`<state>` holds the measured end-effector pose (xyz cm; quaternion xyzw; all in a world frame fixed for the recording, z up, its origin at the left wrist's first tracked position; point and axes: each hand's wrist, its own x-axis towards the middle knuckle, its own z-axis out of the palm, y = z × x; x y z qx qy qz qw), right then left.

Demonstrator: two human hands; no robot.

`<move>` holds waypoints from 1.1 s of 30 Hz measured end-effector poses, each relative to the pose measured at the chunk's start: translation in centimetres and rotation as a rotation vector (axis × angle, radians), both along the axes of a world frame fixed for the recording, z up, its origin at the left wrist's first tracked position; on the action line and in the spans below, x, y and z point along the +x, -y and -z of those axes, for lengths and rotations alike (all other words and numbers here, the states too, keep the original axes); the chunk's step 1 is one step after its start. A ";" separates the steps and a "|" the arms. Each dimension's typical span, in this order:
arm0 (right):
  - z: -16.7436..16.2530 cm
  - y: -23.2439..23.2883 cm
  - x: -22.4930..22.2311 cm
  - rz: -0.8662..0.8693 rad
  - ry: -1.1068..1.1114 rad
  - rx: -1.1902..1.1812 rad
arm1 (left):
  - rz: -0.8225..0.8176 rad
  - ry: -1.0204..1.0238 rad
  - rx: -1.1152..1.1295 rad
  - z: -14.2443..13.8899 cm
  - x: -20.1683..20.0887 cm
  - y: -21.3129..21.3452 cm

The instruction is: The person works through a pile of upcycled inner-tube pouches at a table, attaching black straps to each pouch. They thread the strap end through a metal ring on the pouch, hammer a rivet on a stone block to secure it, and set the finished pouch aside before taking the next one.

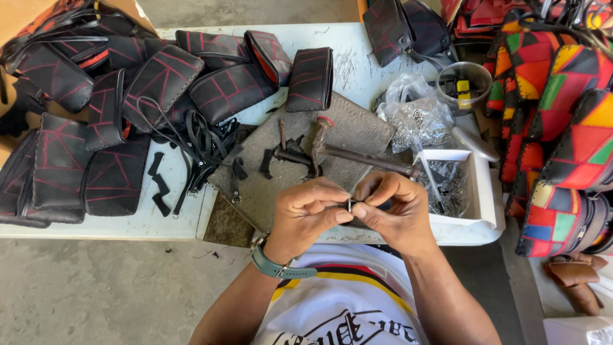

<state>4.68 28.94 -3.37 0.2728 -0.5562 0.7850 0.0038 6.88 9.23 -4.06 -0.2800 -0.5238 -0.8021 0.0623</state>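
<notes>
My left hand and my right hand meet over the near edge of the white table. Between their fingertips they pinch a small metal fitting. A teal watch sits on my left wrist. Just beyond the hands lies a dark grey work slab with a hammer, a short metal punch and black strap scraps on it. A loose black strap with a buckle lies at the slab's left.
Several black pouches with red stitching are piled on the table's left. A white tray holding small metal parts, a plastic bag of fittings and a clear cup stand at the right. Multicoloured patchwork bags are stacked beyond the right edge.
</notes>
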 end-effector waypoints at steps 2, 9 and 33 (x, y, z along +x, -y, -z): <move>0.0 -0.2 0.0 -0.017 0.017 0.019 | -0.031 -0.005 -0.053 -0.5 0.1 0.4; -0.3 0.0 0.2 -0.048 0.009 0.003 | -0.255 -0.317 -0.432 -3.4 0.5 1.0; -3.3 -0.5 0.7 0.088 -0.179 0.194 | 0.044 -0.038 -0.215 -2.5 -0.8 1.6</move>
